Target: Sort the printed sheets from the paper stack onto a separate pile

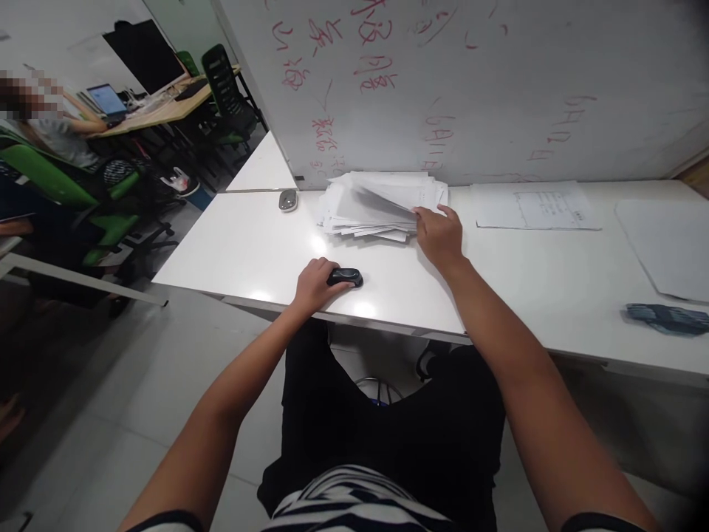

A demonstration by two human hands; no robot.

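My left hand [317, 284] rests near the front edge of the white desk with its fingers around a small black stapler [346, 277]. Beyond it lies a messy pile of white papers [365, 222], their edges fanned out unevenly. At the pile's right side, my right hand [440, 233] pinches the corner of a sheet of paper [388, 198], which is lifted and slanted above the rest. A small grey rounded object [288, 200] sits left of the pile.
A whiteboard [498, 89] with red handwriting stands behind the desk [238, 251]. Flat papers [535, 207] and another white sheet [665, 244] lie to the right, near a dark bluish bundle [668, 318]. A person [60, 137] sits on a green chair [49, 174] at the left.
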